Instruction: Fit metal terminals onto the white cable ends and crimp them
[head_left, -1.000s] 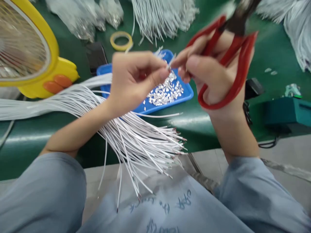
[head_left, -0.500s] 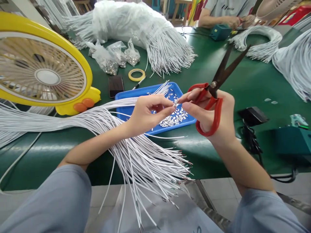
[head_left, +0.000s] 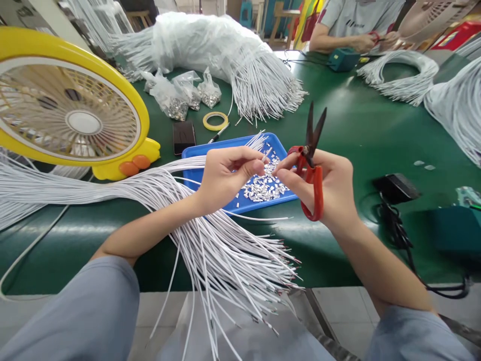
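Observation:
My left hand (head_left: 231, 175) is closed, pinching a short end of white cable (head_left: 268, 153) between thumb and forefinger above the blue tray (head_left: 229, 206). My right hand (head_left: 332, 190) has red-handled scissors (head_left: 317, 193) hooked on its fingers, blades parted and pointing up. Its thumb and forefinger meet a little to the right of the cable end; whether a small part lies between them I cannot make out. Many small shiny metal pieces (head_left: 265, 189) lie in the tray. Under my left forearm runs a thick bundle of white cables (head_left: 221, 245), their ends fanned out over the table edge.
On the left stands a yellow fan (head_left: 84, 123). Behind the tray are a phone (head_left: 184, 138), a tape roll (head_left: 215, 121), a pen (head_left: 218, 133), bags of metal parts (head_left: 176, 103) and a wrapped cable bundle (head_left: 210, 45). A black adapter (head_left: 396, 186) lies right; a co-worker (head_left: 356, 30) sits opposite.
My fingertips, close together before, have drawn apart, and the cable end now shows above my left fingers. The scissors have swung more upright in my right hand. The view has shifted slightly.

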Tool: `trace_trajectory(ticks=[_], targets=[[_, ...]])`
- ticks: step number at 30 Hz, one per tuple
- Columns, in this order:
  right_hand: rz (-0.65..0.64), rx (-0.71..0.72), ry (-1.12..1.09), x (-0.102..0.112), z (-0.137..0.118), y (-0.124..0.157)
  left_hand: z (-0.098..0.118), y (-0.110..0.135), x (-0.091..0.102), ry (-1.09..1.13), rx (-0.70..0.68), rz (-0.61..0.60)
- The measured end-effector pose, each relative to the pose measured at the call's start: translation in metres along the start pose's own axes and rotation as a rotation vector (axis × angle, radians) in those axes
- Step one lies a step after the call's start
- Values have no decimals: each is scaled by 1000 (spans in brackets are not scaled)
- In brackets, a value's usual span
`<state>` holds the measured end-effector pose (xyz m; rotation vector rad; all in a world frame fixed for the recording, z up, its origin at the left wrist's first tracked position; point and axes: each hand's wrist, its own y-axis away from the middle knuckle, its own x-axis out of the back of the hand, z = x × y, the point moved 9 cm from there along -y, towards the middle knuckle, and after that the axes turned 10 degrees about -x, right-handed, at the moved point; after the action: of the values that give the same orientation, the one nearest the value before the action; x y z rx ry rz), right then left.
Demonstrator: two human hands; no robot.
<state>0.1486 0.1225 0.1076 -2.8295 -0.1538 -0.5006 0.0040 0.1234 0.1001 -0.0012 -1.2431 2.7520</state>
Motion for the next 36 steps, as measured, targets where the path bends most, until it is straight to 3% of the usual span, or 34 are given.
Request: trace_trajectory(ticks=[9,14,19,29,36], targets=[[85,66,241,9,7,-14,-6,0,4,71,66,47],[-11,92,341,-2,5,-14,-4,-2,10,32,10,82],[-66,206,425,-11,-2,-9,-3,0,7,-46,-7,55],[-75,293,581,-15,-6,-5,0,1,2,-55,-37,-9],[-94,266,647,-16,-2,-6,1,0,-1,-41,-52,-34]])
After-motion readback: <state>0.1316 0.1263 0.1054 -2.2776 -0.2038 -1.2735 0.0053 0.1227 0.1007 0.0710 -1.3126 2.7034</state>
